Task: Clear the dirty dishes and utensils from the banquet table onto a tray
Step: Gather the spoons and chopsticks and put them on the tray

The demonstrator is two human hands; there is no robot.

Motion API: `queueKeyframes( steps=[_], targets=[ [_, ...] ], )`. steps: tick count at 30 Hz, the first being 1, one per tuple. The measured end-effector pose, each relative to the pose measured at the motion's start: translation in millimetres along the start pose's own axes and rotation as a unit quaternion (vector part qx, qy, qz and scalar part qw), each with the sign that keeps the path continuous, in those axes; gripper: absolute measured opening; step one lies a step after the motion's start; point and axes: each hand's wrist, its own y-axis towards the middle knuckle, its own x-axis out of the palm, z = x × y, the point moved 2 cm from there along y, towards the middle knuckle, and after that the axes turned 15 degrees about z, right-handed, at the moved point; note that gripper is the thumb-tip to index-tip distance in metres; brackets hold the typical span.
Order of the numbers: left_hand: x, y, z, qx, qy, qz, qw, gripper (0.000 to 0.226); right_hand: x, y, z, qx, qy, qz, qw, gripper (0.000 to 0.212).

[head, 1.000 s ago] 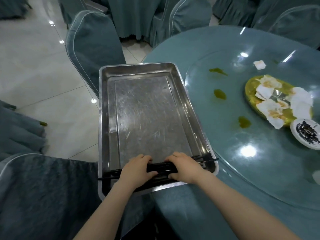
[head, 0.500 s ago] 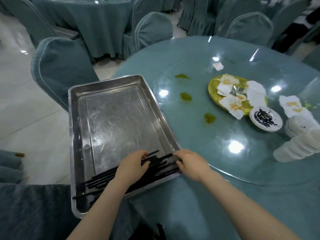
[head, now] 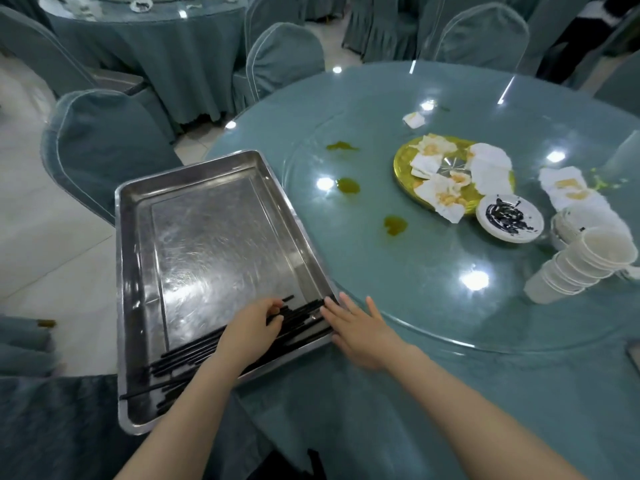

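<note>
A steel tray (head: 138, 244) lies at the table's near left edge, partly over a chair. Several black chopsticks (head: 187, 358) lie across its near end. My left hand (head: 251, 332) rests on the chopsticks with fingers curled over them. My right hand (head: 356, 332) is at the tray's near right corner, fingers spread flat, fingertips touching the chopstick ends. On the glass turntable sit a gold plate (head: 405, 168) covered in soiled napkins, a white saucer (head: 509, 218) with dark scraps, and a tilted stack of white cups (head: 581, 265).
Green sauce spots (head: 348, 185) mark the glass. More stained napkins (head: 568, 188) lie by the cups. Covered chairs (head: 100, 147) ring the table; another set table (head: 145, 36) stands behind. A dark object (head: 633, 355) sits at the right edge.
My right hand has let go of the chopsticks and opened at the tray corner. The chopsticks now lie loose and slanted in the tray. The view has lifted toward the table.
</note>
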Motion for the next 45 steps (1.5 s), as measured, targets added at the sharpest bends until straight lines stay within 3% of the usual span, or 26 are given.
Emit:
queueKeyframes(
  steps=[6,13,21,26,30,34,39,45],
  targets=[
    [12.3,2.2,43.1,0.039,-0.016,0.000,0.999,0.028,-29.6,-28.8,40.9,0.099,0.069,0.065,0.991,0.056],
    [47.3,12.1,121.3,0.095,-0.066,-0.012,0.993,0.026,-56.2,-89.8,112.6,0.213,0.142,0.211,0.943,0.047],
    [102.6,19.5,211.7,0.176,-0.072,-0.044,0.981,0.030,-68.3,-168.9,191.2,0.355,0.210,0.328,0.850,0.038],
    [149.8,18.8,261.2,0.200,-0.087,-0.076,0.973,0.031,-70.4,-209.0,245.9,0.392,0.207,0.366,0.818,0.035],
    [183.3,21.4,295.0,0.203,-0.092,-0.092,0.970,0.038,-71.6,-224.9,285.8,0.425,0.213,0.354,0.805,0.033],
    [213.6,27.1,327.4,0.192,-0.095,-0.125,0.969,0.061,-83.2,-228.6,329.4,0.467,0.201,0.372,0.777,0.038],
    [247.4,38.5,358.4,0.168,-0.151,-0.144,0.963,0.085,-111.5,-218.4,402.0,0.493,0.135,0.355,0.783,0.050],
    [276.4,44.9,378.5,0.172,-0.223,-0.168,0.945,0.087,-116.6,-215.9,473.8,0.480,-0.031,0.171,0.860,0.058]
  ],
)
